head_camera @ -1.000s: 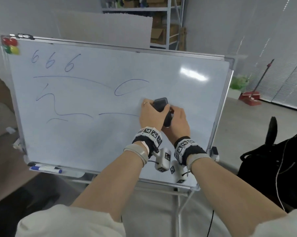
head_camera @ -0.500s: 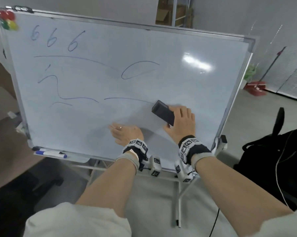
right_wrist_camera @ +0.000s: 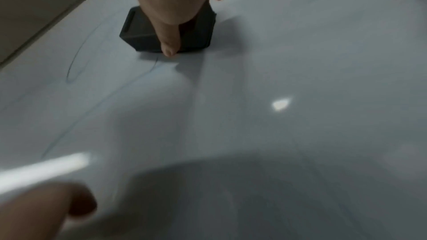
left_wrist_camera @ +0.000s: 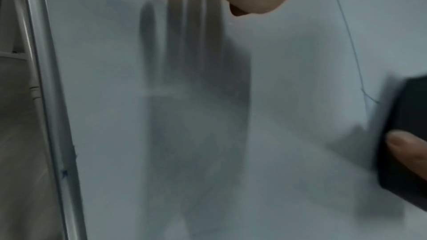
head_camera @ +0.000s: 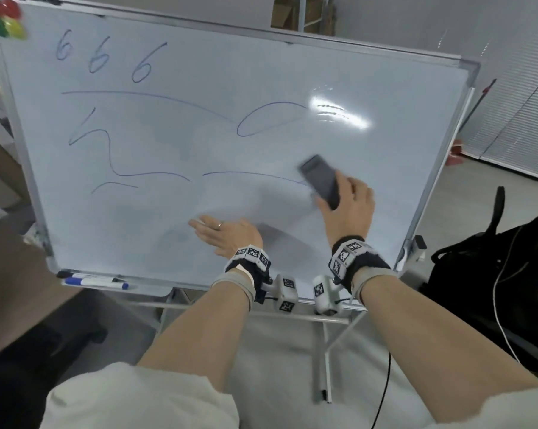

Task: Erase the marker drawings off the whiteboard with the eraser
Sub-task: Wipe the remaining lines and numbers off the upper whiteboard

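The whiteboard (head_camera: 261,75) on its stand carries blue marker drawings (head_camera: 140,61): three sixes at top left, a long arc, a zigzag, a loop (head_camera: 261,119) and a low line (head_camera: 255,175). My right hand (head_camera: 345,202) grips the black eraser (head_camera: 320,179) and presses it flat on the board at the right end of the low line. In the right wrist view the thumb lies across the eraser (right_wrist_camera: 143,30). My left hand (head_camera: 224,232) lies flat on the lower board with straight fingers. The eraser (left_wrist_camera: 406,134) shows at the right edge of the left wrist view.
A blue-capped marker (head_camera: 97,282) lies on the tray along the board's bottom edge. Coloured magnets (head_camera: 4,21) sit in the top left corner. A black bag (head_camera: 493,274) stands at the right, and the stand legs (head_camera: 326,351) are below.
My left hand let go of the eraser and dropped flat onto the lower board. My right hand kept the eraser on the board by the low line's right end; the camera moved closer.
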